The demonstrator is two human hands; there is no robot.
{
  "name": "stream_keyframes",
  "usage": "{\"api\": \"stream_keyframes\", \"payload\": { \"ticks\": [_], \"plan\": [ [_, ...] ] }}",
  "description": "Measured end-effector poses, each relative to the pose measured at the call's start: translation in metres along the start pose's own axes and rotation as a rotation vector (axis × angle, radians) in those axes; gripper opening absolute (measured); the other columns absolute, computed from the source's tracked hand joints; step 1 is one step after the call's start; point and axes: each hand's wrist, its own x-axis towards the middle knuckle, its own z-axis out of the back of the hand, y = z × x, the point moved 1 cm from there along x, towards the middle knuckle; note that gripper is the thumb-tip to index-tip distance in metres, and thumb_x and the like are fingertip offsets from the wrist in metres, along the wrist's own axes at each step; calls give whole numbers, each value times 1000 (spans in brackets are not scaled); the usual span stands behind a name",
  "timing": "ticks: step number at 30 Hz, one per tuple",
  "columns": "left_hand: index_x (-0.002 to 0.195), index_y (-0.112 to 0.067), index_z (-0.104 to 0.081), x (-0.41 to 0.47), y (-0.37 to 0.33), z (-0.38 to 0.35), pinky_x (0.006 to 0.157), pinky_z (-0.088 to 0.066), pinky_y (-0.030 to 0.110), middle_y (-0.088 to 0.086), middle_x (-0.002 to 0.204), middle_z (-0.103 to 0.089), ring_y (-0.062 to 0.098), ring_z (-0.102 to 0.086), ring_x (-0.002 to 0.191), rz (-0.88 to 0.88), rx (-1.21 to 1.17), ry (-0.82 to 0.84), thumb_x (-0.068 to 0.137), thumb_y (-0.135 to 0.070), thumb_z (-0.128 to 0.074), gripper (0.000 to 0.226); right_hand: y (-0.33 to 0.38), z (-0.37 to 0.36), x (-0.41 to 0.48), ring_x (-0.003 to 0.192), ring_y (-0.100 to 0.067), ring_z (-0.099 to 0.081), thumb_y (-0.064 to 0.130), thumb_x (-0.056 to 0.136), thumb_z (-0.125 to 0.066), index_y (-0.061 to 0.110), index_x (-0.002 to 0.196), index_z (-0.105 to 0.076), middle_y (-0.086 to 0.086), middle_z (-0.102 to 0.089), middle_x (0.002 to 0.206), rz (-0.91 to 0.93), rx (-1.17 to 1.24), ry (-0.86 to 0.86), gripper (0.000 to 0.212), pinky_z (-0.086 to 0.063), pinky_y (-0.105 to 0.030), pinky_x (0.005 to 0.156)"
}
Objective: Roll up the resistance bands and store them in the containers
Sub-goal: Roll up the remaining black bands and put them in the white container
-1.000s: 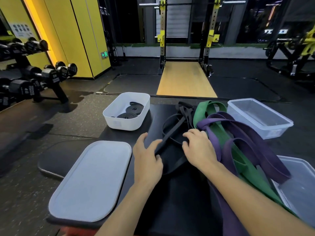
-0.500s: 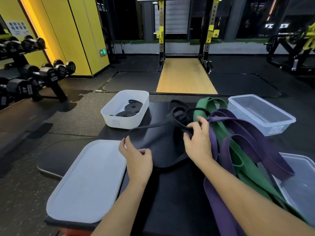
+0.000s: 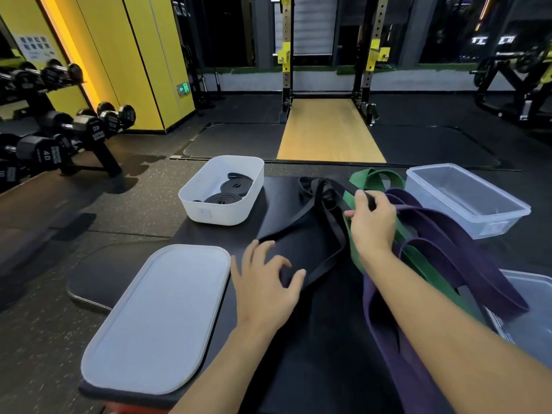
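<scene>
A loose black resistance band (image 3: 327, 261) lies looped across the black bench pad (image 3: 322, 360). My right hand (image 3: 373, 225) grips its far part, lifted beside the green band (image 3: 373, 176). My left hand (image 3: 268, 285) rests with fingers spread over the band's near end. Purple bands (image 3: 448, 234) are heaped over the green one under my right forearm. A white container (image 3: 197, 213) at the bench's far left holds rolled black bands (image 3: 227, 194).
A pale lid (image 3: 158, 318) lies on the bench's near left. One clear container (image 3: 478, 222) stands at the far right and another (image 3: 534, 297) at the near right edge. A dumbbell rack (image 3: 59, 135) is at the left, a squat rack (image 3: 328, 70) beyond.
My right hand has lifted the black band's far part up and away. My left hand let go of its pinch and spread its fingers over the near end, moving right.
</scene>
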Motion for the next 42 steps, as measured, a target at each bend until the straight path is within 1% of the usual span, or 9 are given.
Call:
{"api": "stream_keyframes", "payload": {
  "ticks": [3,7,14,19,21,27,30,34,42],
  "plan": [
    [104,-35,-70,2,-13,1,128,-3,49,-19,137,-51,4,-37,141,-104,142,169,84,-80,-49,54,3,1,13,86,-17,-59,36,102,-60,26,108,-68,0,-40,123,3,-88,-43,14,-42,-23,80],
    [132,-35,-66,8,-18,-3,114,-35,38,-15,136,-53,11,-46,132,-218,201,374,97,-61,-55,45,-3,2,25,92,-23,-59,34,100,-62,22,108,-72,-2,-59,114,-16,-76,-75,17,-40,-29,82],
    [69,-29,-56,2,-18,36,71,-47,30,-13,81,-58,9,-58,77,-79,-161,499,82,-38,-47,19,19,-15,39,73,-15,-65,34,107,-47,25,92,-53,3,-63,94,-61,206,110,18,-56,-37,74],
    [61,-28,-63,0,-14,54,77,-50,28,-27,105,-62,2,-60,80,-70,-90,741,73,-40,-56,18,23,-25,45,98,-17,-66,32,106,-55,33,119,-68,8,-52,133,383,-334,552,18,-52,-25,78],
    [56,-33,-61,2,-12,51,83,-50,30,-29,109,-61,-1,-61,87,-53,-116,731,75,-45,-51,24,13,-26,43,106,-21,-60,35,105,-54,31,132,-67,6,-47,133,443,-582,456,30,-48,-32,92],
    [64,-26,-62,16,0,18,85,-53,40,-16,88,-62,4,-61,84,-5,-88,422,99,-50,-56,42,14,-18,37,97,-27,-59,15,99,-52,21,116,-68,-6,-62,117,263,-502,220,24,-50,-40,92],
    [85,-32,-68,23,-5,7,88,-53,36,-19,100,-59,5,-55,99,-3,-64,357,91,-57,-65,26,17,-21,27,79,-29,-71,14,93,-54,14,87,-75,-8,-75,87,157,-633,479,22,-61,-38,73],
    [124,-29,-58,25,-26,-6,92,-49,36,-12,119,-54,14,-46,115,61,84,377,79,-81,-58,69,2,-39,18,54,-24,-68,18,96,-61,4,95,-61,-15,-74,86,-125,-817,733,14,-52,-25,47],
    [115,-29,-78,26,-15,-6,85,-60,37,-10,103,-78,15,-73,91,280,-415,417,80,-4,-51,51,-18,-86,51,106,-21,-58,29,94,-70,24,158,-20,-3,-53,138,-488,18,430,82,-51,-29,62]
  ]
}}
